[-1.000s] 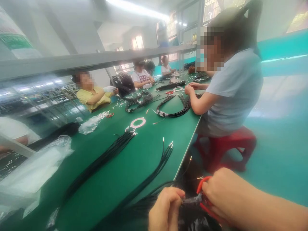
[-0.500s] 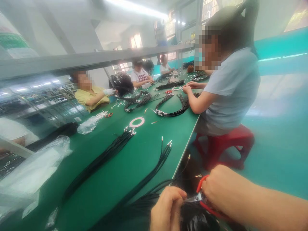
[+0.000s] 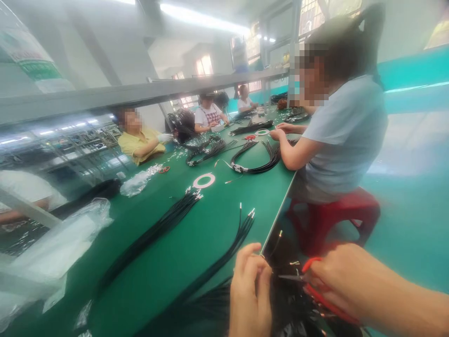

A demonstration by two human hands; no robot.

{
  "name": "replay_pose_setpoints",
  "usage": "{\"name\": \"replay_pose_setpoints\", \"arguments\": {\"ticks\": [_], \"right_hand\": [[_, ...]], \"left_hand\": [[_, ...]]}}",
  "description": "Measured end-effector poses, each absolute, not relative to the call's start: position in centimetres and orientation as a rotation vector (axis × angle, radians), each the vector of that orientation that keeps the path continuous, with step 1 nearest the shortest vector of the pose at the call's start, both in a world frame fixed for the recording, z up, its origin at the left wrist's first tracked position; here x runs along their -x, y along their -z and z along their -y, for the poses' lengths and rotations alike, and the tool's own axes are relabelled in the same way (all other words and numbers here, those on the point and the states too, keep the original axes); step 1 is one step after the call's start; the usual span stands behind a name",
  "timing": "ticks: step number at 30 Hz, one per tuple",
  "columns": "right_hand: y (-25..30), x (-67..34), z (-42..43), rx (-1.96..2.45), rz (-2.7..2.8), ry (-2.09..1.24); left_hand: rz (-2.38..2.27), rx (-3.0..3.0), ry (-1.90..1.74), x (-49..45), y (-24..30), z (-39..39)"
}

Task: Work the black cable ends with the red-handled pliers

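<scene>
My right hand [image 3: 340, 276] grips red-handled scissors [image 3: 312, 281], their metal blades pointing left toward my other hand. At the table's near edge, my left hand [image 3: 250, 292] has its fingers bent and pinched together. A tiny piece may show at its fingertips, but what it holds is too small to name. Black cables [image 3: 210, 283] with metal ends lie on the green table beside it. Below both hands sits a dark, shiny plastic bag [image 3: 294, 313], with a few cable ends near the blades.
A longer cable bundle [image 3: 150, 234] and a white tape roll [image 3: 204, 180] lie on the green table [image 3: 168, 276]. Clear plastic bags [image 3: 70, 248] are at left. A co-worker in a light blue shirt [image 3: 347, 126] sits on a red stool [image 3: 340, 215]; several others work farther back.
My left hand has lifted, and its fingers have moved away from the scissors' blades. The scissors have shifted slightly right. The whole view has tilted a little.
</scene>
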State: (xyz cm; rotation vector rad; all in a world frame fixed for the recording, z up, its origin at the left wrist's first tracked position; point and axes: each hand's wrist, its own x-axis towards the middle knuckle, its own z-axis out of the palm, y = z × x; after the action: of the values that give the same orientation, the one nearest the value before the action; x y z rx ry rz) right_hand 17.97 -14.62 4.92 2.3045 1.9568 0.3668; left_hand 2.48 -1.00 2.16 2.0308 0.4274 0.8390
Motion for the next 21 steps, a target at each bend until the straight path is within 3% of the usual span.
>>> {"name": "replay_pose_setpoints", "arguments": {"ticks": [6,13,21], "right_hand": [[-4.0,-19.3,16.2,-2.563,-1.932,-0.373],[-3.8,-19.3,16.2,-2.902,-1.753,0.227],[-5.6,-18.6,15.3,-3.046,-1.661,0.572]], "left_hand": [[-0.579,-2.295,-0.783,-3.1,-0.7,-0.1],[-0.645,-2.525,-0.567,-2.8,-0.9,-1.3],[-0.882,-2.565,-0.774,-1.5,-2.1,-3.7]]}}
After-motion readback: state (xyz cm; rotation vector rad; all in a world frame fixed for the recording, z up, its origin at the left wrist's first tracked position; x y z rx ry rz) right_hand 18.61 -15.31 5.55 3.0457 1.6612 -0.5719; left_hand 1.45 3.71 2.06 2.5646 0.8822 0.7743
